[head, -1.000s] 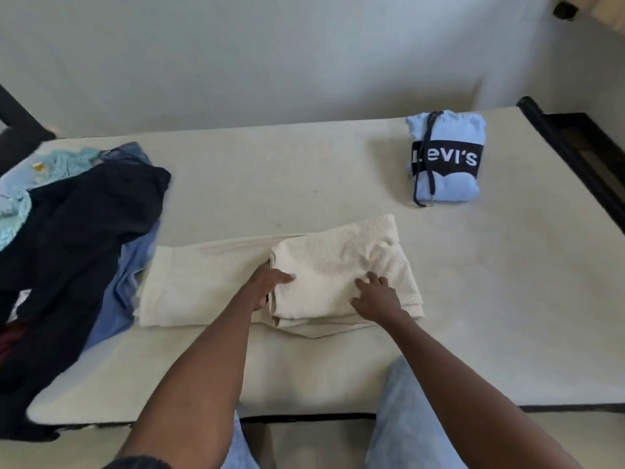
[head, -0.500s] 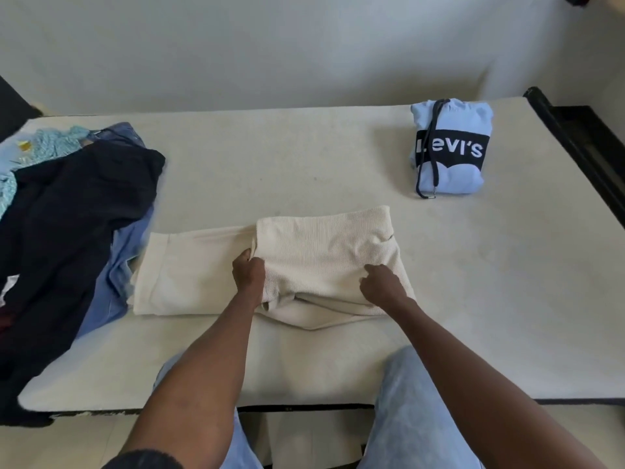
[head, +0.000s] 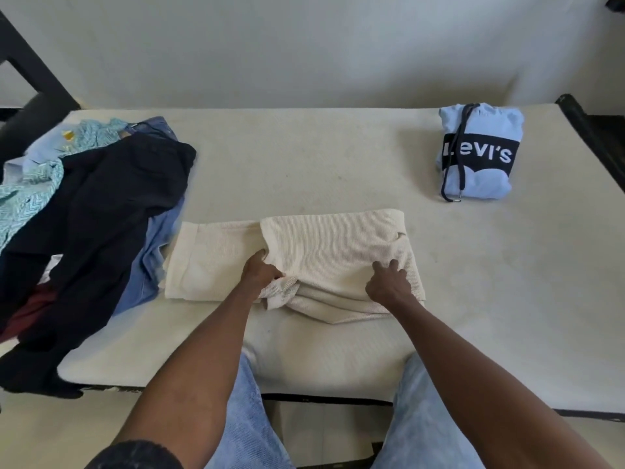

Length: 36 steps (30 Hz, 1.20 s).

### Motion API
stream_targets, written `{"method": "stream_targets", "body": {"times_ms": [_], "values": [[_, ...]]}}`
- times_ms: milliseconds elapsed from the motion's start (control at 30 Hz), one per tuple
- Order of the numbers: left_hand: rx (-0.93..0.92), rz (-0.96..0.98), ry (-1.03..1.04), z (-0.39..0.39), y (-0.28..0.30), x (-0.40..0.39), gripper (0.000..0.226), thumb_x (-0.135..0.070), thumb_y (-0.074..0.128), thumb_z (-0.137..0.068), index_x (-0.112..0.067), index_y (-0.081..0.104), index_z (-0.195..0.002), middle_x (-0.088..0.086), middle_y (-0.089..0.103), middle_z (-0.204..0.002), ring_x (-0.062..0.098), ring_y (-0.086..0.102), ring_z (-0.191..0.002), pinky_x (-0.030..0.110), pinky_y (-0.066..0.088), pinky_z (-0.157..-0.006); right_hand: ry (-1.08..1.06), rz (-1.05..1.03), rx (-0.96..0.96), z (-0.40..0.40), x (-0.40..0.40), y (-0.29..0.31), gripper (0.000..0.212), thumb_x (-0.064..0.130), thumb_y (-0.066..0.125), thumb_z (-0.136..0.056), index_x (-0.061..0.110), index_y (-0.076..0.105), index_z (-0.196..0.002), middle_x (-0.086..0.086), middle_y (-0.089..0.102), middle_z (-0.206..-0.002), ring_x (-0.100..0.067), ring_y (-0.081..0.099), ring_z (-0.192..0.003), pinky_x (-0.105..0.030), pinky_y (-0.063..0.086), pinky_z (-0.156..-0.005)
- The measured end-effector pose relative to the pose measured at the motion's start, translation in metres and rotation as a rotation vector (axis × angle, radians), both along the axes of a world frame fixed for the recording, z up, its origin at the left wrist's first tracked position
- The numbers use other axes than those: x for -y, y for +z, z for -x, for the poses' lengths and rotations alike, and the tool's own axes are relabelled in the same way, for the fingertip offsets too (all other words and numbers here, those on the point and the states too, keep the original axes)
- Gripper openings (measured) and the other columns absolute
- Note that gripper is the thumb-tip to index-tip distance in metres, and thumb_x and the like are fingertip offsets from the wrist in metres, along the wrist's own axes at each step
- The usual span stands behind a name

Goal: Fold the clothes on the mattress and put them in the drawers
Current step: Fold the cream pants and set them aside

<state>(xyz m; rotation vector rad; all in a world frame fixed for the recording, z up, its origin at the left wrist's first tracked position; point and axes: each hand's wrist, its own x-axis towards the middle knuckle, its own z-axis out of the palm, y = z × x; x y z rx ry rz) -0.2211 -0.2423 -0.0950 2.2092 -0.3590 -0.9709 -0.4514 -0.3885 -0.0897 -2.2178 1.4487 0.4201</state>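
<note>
A cream ribbed garment (head: 331, 245) lies partly folded in the middle of the white mattress (head: 304, 164), its right part doubled over onto the left. My left hand (head: 262, 274) grips the near edge of the folded layer, where the cloth bunches. My right hand (head: 389, 282) pinches the cloth with curled fingers near the garment's right front corner. A folded light blue Levi's hoodie (head: 480, 152) sits at the far right of the mattress. A heap of unfolded clothes (head: 88, 214) lies at the left: a black piece on top, blue denim and a teal patterned shirt beneath.
A dark bed frame (head: 592, 137) runs along the mattress's right side. A dark post (head: 30, 62) stands at the far left by the pale wall. My legs in light jeans (head: 429, 418) are against the mattress's near edge.
Both hands slid toward the near edge of the cream garment and gathered it; the cloth there is now bunched. The camera moved closer and lower.
</note>
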Motion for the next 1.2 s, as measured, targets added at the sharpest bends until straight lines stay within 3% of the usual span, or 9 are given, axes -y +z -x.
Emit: {"method": "stream_targets", "body": {"times_ms": [167,333,600,767,867,933,1000,1100,1200], "values": [[-0.165,0.376,0.110,-0.034,0.009,-0.014,0.095,0.013,0.069,-0.072,-0.031,0.037,-0.149,-0.010,0.036,-0.153,0.016,0.036,-0.139,0.032,0.033,-0.112,0.113,0.156,0.010,-0.006,-0.009,-0.001,0.047,0.028,0.050,-0.094,0.019,0.046,-0.140,-0.014,0.031,-0.145,-0.035,0.034,-0.130,-0.044,0.034,-0.104],[-0.254,0.537,0.284,-0.075,0.021,-0.047,0.052,0.016,0.054,-0.081,-0.023,0.074,-0.108,0.002,0.062,-0.133,0.018,0.060,-0.114,0.033,0.043,-0.108,0.246,0.041,0.114,-0.050,-0.029,0.006,0.063,0.036,0.052,-0.095,0.026,0.027,-0.152,-0.009,0.007,-0.163,-0.031,0.018,-0.145,-0.044,0.028,-0.111],[-0.060,0.326,0.316,-0.139,-0.006,-0.119,0.058,0.012,0.058,-0.085,-0.020,0.060,-0.133,0.000,0.050,-0.145,0.018,0.050,-0.127,0.032,0.038,-0.112,0.266,-0.006,0.012,-0.096,-0.065,-0.005,0.079,0.046,0.058,-0.089,0.027,0.017,-0.154,-0.008,0.001,-0.162,-0.033,0.019,-0.143,-0.049,0.033,-0.108],[0.631,-0.286,0.021,-0.108,-0.015,-0.117,0.060,-0.002,0.054,-0.092,-0.016,0.039,-0.149,0.008,0.014,-0.163,0.033,0.033,-0.141,0.044,0.037,-0.107,0.263,0.048,0.032,-0.099,-0.066,-0.007,0.070,0.052,0.049,-0.095,0.025,0.022,-0.154,-0.011,0.002,-0.163,-0.034,0.012,-0.147,-0.051,0.025,-0.114],[0.952,-0.289,-0.264,-0.084,-0.014,-0.107,0.050,-0.019,0.038,-0.101,-0.014,0.036,-0.151,0.018,0.017,-0.161,0.039,0.025,-0.144,0.055,0.023,-0.113,0.339,0.044,0.053,-0.089,-0.065,-0.014,0.068,0.054,0.039,-0.099,0.029,0.014,-0.156,-0.009,-0.006,-0.165,-0.032,-0.002,-0.150,-0.050,0.012,-0.119],[0.879,-0.343,-0.675,-0.075,-0.022,-0.106,0.070,-0.061,0.007,-0.099,-0.024,0.026,-0.155,0.010,0.011,-0.164,0.031,0.012,-0.150,0.050,0.005,-0.120,0.364,-0.029,0.045,-0.078,-0.065,-0.023,0.071,0.061,0.033,-0.098,0.033,0.006,-0.157,-0.003,-0.012,-0.165,-0.027,-0.009,-0.151,-0.049,0.004,-0.121],[0.685,-0.506,-0.737,-0.074,-0.029,-0.113,0.085,-0.079,0.005,-0.086,-0.033,0.005,-0.157,0.005,-0.005,-0.165,0.025,-0.006,-0.151,0.044,-0.009,-0.120,0.310,-0.045,0.039,-0.064,-0.064,-0.029,0.077,0.071,0.026,-0.094,0.036,-0.002,-0.156,0.002,-0.019,-0.163,-0.022,-0.017,-0.150,-0.046,-0.006,-0.120],[0.596,-0.668,-0.676,-0.082,-0.026,-0.107,0.090,-0.084,0.017,-0.084,-0.034,-0.006,-0.156,0.005,-0.014,-0.164,0.026,-0.013,-0.151,0.049,-0.012,-0.119,0.174,-0.054,0.017,-0.039,-0.061,-0.035,0.073,0.069,0.015,-0.096,0.035,-0.008,-0.156,0.003,-0.022,-0.162,-0.020,-0.023,-0.149,-0.046,-0.012,-0.120],[0.457,-0.705,-0.545,-0.072,-0.001,-0.072,0.084,-0.069,0.035,-0.092,-0.024,0.007,-0.157,0.010,-0.010,-0.164,0.033,-0.010,-0.150,0.054,-0.008,-0.118,0.088,0.091,0.127,-0.037,-0.058,-0.023,0.057,0.044,0.031,-0.104,0.020,0.023,-0.154,-0.010,0.011,-0.163,-0.029,0.009,-0.149,-0.046,0.012,-0.118]]}}
